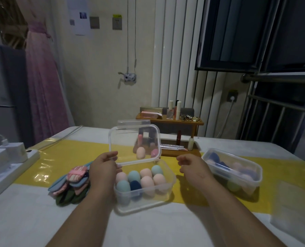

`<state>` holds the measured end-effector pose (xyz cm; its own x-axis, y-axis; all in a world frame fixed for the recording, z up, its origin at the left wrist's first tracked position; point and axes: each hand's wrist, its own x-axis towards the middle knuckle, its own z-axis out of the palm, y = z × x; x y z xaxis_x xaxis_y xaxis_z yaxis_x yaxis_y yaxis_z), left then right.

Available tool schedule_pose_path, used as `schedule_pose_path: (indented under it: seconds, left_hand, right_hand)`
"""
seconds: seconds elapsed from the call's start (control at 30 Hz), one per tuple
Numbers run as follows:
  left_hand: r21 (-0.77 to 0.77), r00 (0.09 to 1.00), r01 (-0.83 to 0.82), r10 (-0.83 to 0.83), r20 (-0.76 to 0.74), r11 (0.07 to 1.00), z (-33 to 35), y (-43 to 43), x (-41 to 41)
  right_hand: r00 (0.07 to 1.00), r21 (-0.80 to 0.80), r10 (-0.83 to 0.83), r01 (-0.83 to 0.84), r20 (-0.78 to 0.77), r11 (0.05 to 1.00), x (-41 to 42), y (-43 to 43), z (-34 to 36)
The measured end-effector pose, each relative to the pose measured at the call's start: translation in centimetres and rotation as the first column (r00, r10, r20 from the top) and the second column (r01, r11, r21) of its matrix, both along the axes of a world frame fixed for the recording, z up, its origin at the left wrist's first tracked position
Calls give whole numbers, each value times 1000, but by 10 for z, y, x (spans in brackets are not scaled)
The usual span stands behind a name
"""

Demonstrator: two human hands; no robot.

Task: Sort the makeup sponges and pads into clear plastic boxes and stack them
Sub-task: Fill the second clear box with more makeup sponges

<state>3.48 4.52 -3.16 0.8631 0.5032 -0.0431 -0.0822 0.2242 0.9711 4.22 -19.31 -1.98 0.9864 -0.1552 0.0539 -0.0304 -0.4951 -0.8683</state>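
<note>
From the head view, a clear plastic box (142, 202) sits near the middle of the counter (32, 220), slightly toward the front edge and partly on a yellow strip (76, 152) that runs from the left edge to the right. Inside it, egg-shaped sponges (147, 181) in pink, pale blue and dark blue stand packed in two rows. Its clear lid (130, 139) is tipped up almost upright over the box's far rim. The left hand (103, 168) pinches the lid's lower left corner between thumb and fingers. The right hand (194, 169) hovers just beside the box's right rim, its fingers loosely curled around nothing and not touching box or lid. A pile of flat pads (71, 184) in blue, pink and green lies just left of the left hand. Toward the right edge sits a second clear box (255, 177) holding blue and pink sponges. A white power strip (9, 168) with chargers lies along the left edge, and a small wooden shelf (183, 122) of cosmetics stands at the far edge.
</note>
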Motion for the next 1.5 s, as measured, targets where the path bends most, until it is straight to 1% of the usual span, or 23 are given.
schedule_pose_path:
  seconds: [0.13,0.33,0.43,0.57,0.63,0.7,0.73,0.77,0.83,0.93,1.03,1.1,1.17,1.23,1.3,1.4,1.5]
  left_hand:
    - [21,998,-66,66,-4,998,2,8,0]
    - [99,992,-126,126,3,987,1,12,3]
    - [146,989,-145,146,3,979,1,15,3]
    - [143,985,-170,172,2,975,0,19,3]
    - [136,985,-172,174,-2,976,0,19,3]
    - [140,985,-170,173,-5,975,0,18,2]
    - [141,985,-170,172,-4,975,0,19,2]
    - [145,985,-169,171,-2,975,0,19,3]
    - [155,986,-163,165,-3,974,0,18,3]
    - [146,989,-146,148,0,979,-1,15,2]
    - [120,992,-122,123,0,985,-3,12,4]
    - [100,995,-98,98,0,990,-5,9,5]
    - [72,997,-80,80,4,994,-5,6,6]
    - [39,998,-70,69,11,997,-7,2,7]
    - [18,999,-49,48,23,999,-7,-5,8]
    - [-11,999,-13,13,29,1000,-6,-14,11]
    - [-31,1000,8,-8,29,999,-6,-17,13]
  right_hand:
    - [997,-149,70,-71,-11,986,18,6,-9]
    - [987,-307,159,-150,2,940,46,21,-22]
    - [974,-318,220,-223,-46,922,64,29,-22]
    - [942,-337,312,-336,-124,880,75,40,-21]
    - [940,-382,308,-340,-146,859,79,41,-22]
    - [952,-422,276,-305,-129,854,82,40,-28]
    - [959,-411,261,-283,-110,867,84,40,-31]
    - [967,-360,240,-256,-88,897,84,39,-34]
    - [984,-216,176,-179,-36,960,78,36,-35]
    - [996,-46,67,-65,55,997,63,28,-25]
    - [989,115,-50,34,143,993,44,20,-7]
    - [978,230,-74,28,193,973,31,16,5]
    - [972,300,-64,-7,227,954,21,17,16]
    - [968,283,-17,-56,250,957,10,22,26]
    - [966,215,90,-144,242,966,2,30,35]
    - [938,154,328,-343,113,927,-11,42,39]
    - [862,36,507,-507,19,861,-19,46,40]
